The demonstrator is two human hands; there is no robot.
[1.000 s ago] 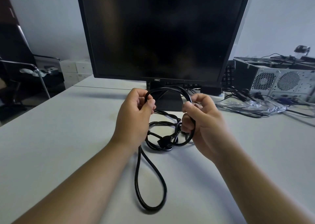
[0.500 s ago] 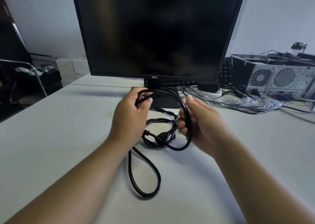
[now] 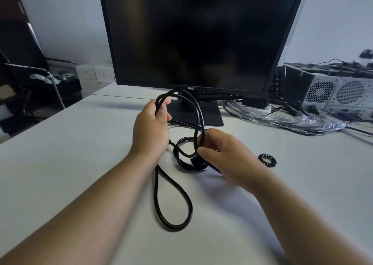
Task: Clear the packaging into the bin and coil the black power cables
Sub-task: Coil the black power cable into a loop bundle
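— White desk, monitor ahead; any containers?
— None I can make out, only clear plastic packaging lying at the right.
— Writing?
— "HKC" on the bezel.
— The black power cable?
— My left hand is closed around its raised loop; my right hand pinches the lower strands — one loop trails toward me.
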